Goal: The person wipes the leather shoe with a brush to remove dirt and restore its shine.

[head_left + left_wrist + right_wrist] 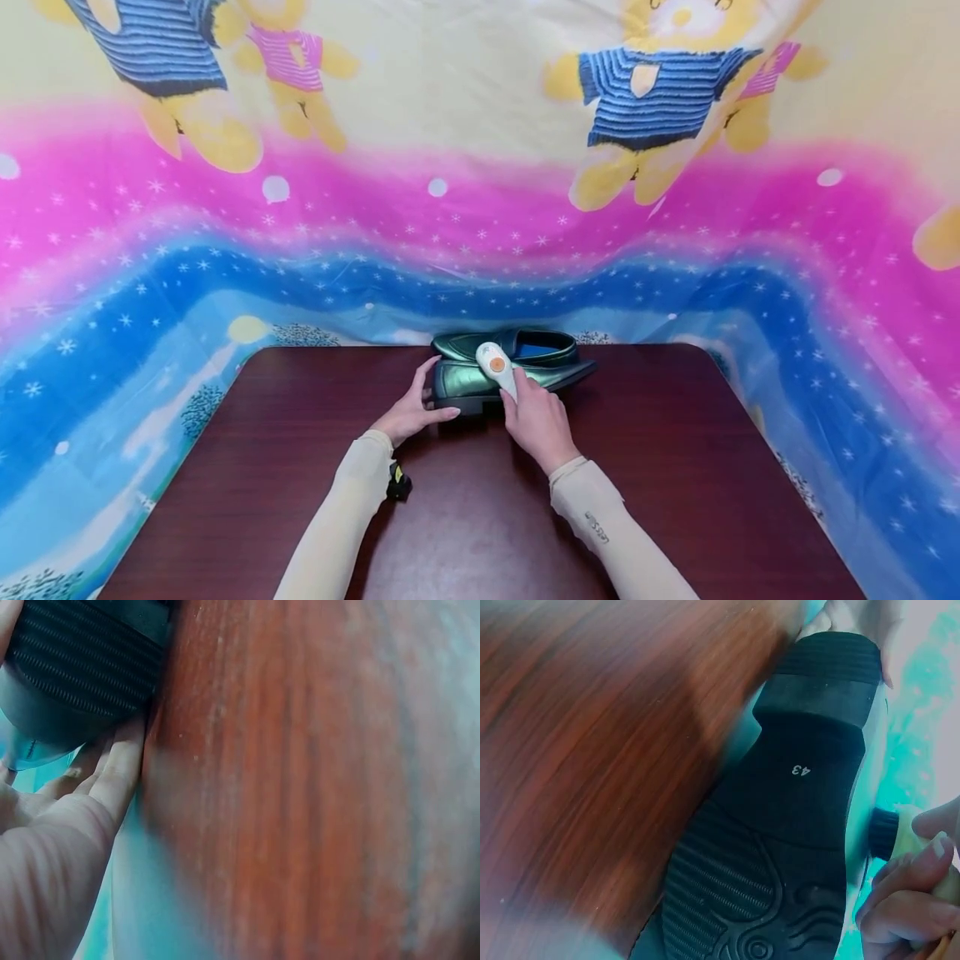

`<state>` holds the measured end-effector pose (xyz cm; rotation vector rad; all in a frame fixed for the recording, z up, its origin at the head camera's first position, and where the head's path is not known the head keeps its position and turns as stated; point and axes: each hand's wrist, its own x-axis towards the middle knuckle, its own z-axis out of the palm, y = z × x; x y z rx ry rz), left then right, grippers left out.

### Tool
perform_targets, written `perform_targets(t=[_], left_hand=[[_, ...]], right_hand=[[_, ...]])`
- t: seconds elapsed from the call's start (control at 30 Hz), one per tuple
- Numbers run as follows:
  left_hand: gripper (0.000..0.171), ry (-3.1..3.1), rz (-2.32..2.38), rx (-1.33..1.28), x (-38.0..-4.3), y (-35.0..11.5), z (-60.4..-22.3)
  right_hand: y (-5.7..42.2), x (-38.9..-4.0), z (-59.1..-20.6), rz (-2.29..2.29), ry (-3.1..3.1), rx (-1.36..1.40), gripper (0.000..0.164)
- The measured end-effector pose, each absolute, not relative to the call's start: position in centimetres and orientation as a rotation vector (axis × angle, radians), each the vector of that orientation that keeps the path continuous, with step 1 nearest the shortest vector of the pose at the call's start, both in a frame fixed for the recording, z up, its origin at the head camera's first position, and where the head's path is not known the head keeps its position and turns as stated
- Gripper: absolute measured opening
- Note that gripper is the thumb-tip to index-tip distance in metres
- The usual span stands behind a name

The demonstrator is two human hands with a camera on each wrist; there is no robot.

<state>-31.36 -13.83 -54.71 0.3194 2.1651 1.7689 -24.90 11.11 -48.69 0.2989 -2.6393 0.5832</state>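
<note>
A metallic green loafer [459,380] lies on its side near the table's back edge. Its black sole [802,742], marked 43, faces the person in the right wrist view. My left hand [407,413] holds the heel end between thumb and fingers, the thumb low by the heel. In my right hand [542,422] is a white electric shoe brush [491,357] with an orange button, gripped by its handle. The dark bristles [883,834] are right at the shoe's green side. Directly behind stands a second green loafer [455,342] with a blue insole.
The dark brown wooden table [675,467] ends just behind the shoes. A printed curtain [480,208] with bears and snowflakes hangs around its back and sides. A small black object [399,483] is beside the left sleeve.
</note>
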Motion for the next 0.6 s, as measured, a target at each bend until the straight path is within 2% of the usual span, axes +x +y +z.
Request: perform_targets(t=[0.33,0.6], left_hand=[[0.109,2.166,1.758,0.276,-31.3,-13.9,-54.8],[0.108,2.178,1.762,0.279,-31.1,-13.8,-54.8]], right_hand=[[11.2,-24.0,-47.9,0.76,-2.718,0.282,0.038],[11.6,-23.7,-49.3,0.603,-2.736,0.517,0.024]])
